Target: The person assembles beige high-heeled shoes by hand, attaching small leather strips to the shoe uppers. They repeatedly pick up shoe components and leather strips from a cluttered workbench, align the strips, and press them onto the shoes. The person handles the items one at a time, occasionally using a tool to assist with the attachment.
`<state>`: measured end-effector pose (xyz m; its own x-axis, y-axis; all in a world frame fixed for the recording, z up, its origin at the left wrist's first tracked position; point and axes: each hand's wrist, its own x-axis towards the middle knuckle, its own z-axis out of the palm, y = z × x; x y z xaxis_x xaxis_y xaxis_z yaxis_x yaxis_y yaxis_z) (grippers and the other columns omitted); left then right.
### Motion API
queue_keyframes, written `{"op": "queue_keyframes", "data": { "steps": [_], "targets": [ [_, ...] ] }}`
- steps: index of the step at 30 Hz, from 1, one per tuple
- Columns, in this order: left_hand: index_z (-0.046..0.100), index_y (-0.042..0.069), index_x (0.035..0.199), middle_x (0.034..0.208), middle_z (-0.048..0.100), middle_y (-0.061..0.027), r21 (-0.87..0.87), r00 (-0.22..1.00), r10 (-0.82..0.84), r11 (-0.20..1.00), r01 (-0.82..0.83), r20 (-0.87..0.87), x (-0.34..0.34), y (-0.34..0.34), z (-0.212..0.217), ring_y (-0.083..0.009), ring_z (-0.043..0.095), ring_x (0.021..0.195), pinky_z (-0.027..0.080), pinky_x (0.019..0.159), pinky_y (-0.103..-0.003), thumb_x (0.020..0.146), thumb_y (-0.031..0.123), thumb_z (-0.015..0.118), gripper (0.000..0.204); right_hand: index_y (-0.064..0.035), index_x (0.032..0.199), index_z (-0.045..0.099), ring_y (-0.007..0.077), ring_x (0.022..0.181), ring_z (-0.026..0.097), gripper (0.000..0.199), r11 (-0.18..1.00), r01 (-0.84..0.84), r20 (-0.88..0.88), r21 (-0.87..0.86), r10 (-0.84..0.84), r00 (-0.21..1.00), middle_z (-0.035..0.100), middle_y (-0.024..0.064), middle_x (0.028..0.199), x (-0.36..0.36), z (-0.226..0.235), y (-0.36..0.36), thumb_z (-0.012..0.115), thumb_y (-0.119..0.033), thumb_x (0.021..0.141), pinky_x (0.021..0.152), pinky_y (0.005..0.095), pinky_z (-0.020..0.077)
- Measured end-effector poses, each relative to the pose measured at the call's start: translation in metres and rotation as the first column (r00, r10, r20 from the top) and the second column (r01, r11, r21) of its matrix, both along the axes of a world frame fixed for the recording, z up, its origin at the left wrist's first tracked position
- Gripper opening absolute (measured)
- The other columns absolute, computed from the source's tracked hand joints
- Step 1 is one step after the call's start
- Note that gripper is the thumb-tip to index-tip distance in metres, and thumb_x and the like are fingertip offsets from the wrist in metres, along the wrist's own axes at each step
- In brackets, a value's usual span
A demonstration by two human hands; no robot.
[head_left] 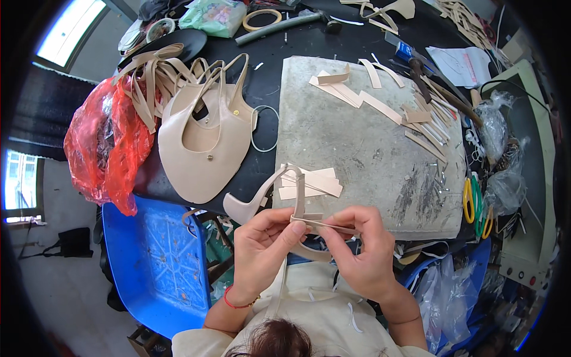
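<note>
The beige strap piece point(297, 196) is held just above the near edge of the counter point(262, 89), in front of the person's chest, over the grey stone slab point(369, 149). It appears thin, light and limp: the long tail curves away to the left under its own weight, so it likely needs support close to the working point rather than at the free end. The surface looks smooth and may slip between fingers. The left hand point(259, 250) has its grip closed narrowly, thumb and forefinger pinching the strap where a thin strip point(333, 226) crosses it. The right hand point(363, 250) pinches the same strip from the other side, grip likewise tight. A small stack of cut strips point(312, 183) lies on the slab just beyond the hands.
</note>
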<state>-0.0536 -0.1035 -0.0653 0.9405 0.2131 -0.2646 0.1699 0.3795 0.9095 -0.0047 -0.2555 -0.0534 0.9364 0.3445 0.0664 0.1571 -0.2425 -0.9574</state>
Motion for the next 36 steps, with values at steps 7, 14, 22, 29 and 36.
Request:
{"op": "queue_keyframes", "data": {
  "steps": [7,14,22,29,36],
  "targets": [
    [0.056,-0.007,0.108,0.097,0.065,-0.012,-0.04,0.999,0.031,0.999,-0.032,-0.021,0.0,-0.002,-0.004,-0.0128,0.063,0.084,0.052,0.076,-0.025,0.09,0.002,0.059,0.02,0.0006,0.097,0.05,0.0202,0.075,0.069,0.022,1.0,-0.025,-0.014,0.019,0.026,1.0,0.065,0.0114,0.083,0.004,0.0,-0.002,0.066,0.001,0.082,0.066,0.0296,0.0556],
    [0.055,-0.006,0.107,0.097,0.064,-0.0108,-0.026,0.999,0.04,0.999,-0.04,0.001,0.003,-0.007,-0.008,-0.0117,0.063,0.083,0.051,0.075,-0.023,0.091,0.003,0.057,0.018,0.0005,0.102,0.051,0.0223,0.076,0.068,0.028,0.997,-0.006,0.063,-0.073,0.011,0.998,0.064,0.0131,0.086,0.004,0.001,-0.001,0.068,0.0,0.08,0.065,0.0297,0.0551],
    [0.058,-0.005,0.1,0.086,0.064,-0.0106,0.116,0.98,0.195,0.974,-0.197,0.028,0.001,-0.006,-0.017,-0.0151,0.063,0.073,0.052,0.068,-0.027,0.088,-0.001,0.056,0.013,-0.0014,0.12,0.055,0.0278,0.093,0.065,0.046,0.832,0.434,0.302,-0.346,-0.339,0.891,0.063,0.0177,0.11,0.014,0.018,-0.074,0.072,-0.014,0.079,0.081,0.0355,0.05],
    [0.057,-0.003,0.102,0.09,0.064,-0.0095,0.051,0.993,0.076,0.995,-0.081,0.093,0.003,-0.02,-0.004,-0.0147,0.061,0.075,0.051,0.068,-0.025,0.09,0.003,0.058,0.013,-0.0002,0.107,0.061,0.0327,0.09,0.064,0.027,0.333,0.753,0.504,-0.568,-0.582,0.638,0.065,0.0196,0.099,0.035,-0.045,-0.313,0.061,-0.011,0.083,0.08,0.0382,0.0478],
    [0.059,-0.006,0.1,0.086,0.066,-0.0126,0.011,0.993,0.086,0.996,-0.087,0.08,-0.003,-0.016,-0.006,-0.0162,0.064,0.075,0.053,0.072,-0.029,0.088,-0.001,0.058,0.013,-0.0045,0.116,0.053,0.0251,0.094,0.063,0.045,0.448,0.521,0.35,-0.727,-0.412,0.841,0.065,0.0147,0.102,0.084,-0.044,-0.295,0.066,-0.005,0.073,0.081,0.0348,0.0486]
  ]
}}
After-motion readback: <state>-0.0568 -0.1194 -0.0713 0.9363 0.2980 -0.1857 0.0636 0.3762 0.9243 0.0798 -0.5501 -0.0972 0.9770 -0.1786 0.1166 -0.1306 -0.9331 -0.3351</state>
